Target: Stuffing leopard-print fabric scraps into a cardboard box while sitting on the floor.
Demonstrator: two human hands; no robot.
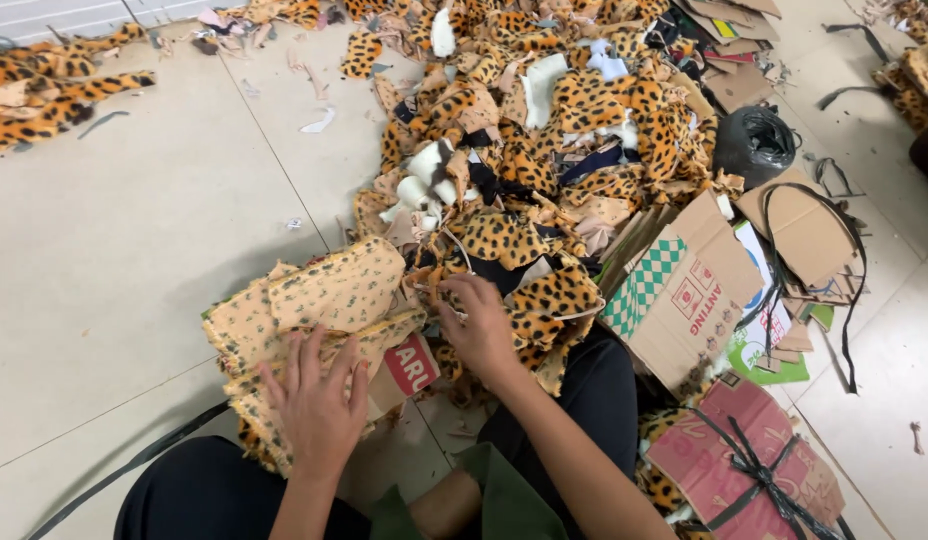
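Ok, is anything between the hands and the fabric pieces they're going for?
Nothing visible. The left hand lies flat on the stack of tan fabric pieces, in direct contact. The right hand already touches the leopard-print scraps at the edge of the big pile, fingers curled into them.

head view, looking down, close over floor [114, 260]

I'm pressing my left hand [319, 400] down flat, fingers spread. My right hand [481, 325] is reaching forward — fingers curling, pinching.
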